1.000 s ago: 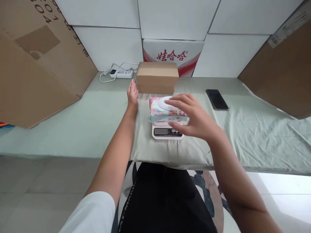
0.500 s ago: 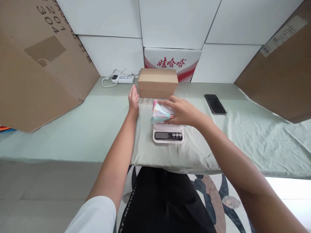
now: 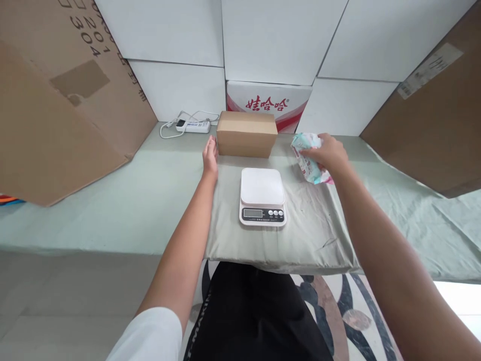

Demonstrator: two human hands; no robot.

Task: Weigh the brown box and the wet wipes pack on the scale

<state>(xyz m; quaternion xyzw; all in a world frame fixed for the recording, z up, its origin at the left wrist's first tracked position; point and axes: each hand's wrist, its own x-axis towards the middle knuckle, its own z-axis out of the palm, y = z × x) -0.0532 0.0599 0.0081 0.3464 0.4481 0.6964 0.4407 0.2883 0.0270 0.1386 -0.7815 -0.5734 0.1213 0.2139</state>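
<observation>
My right hand (image 3: 328, 153) grips a soft plastic pack (image 3: 310, 160) in white, teal and pink, which looks like wet wipes. The pack is tilted and held over the cloth, right of the cardboard box. A white kitchen scale (image 3: 262, 186) lies in front of me with a bare platform, its display and buttons facing me. Fingers extended, my left hand (image 3: 210, 154) is at the left side of a small brown cardboard box (image 3: 246, 135). Whether it touches the box I cannot tell.
Behind the box stands a white carton with red print (image 3: 267, 104) against white panels. A power strip (image 3: 193, 126) with a white cable lies at the back left. Large cardboard sheets flank the table on the left (image 3: 71, 120) and right (image 3: 432, 125). Green cloth (image 3: 158, 200) covers the tabletop.
My right hand has lifted the pack off the scale and carried it right and back. The scale's platform now shows. The phone seen earlier on the right is hidden. My left hand remains beside the box.
</observation>
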